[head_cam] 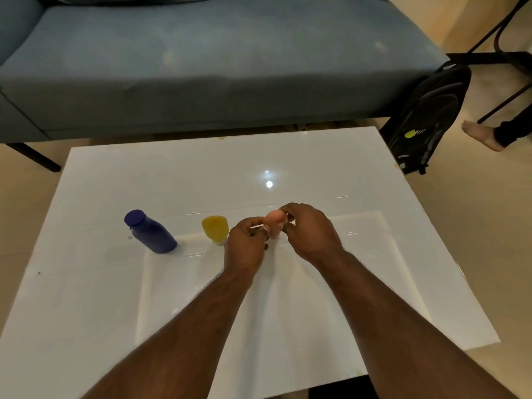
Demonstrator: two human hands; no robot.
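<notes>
the small pink bottle (275, 218) is held just above the table (172, 174), right hand (311, 233) fingers curled round its body, left hand (246, 244) pinching its lower end; it looks light and squashy, best gripped gently without squeezing

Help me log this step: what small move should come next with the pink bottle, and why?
Probably a small twist: the right hand grips the rounded top of the pink bottle while the left hand pinches its lower end. That grip suits opening it, though any cap is hidden.
</notes>
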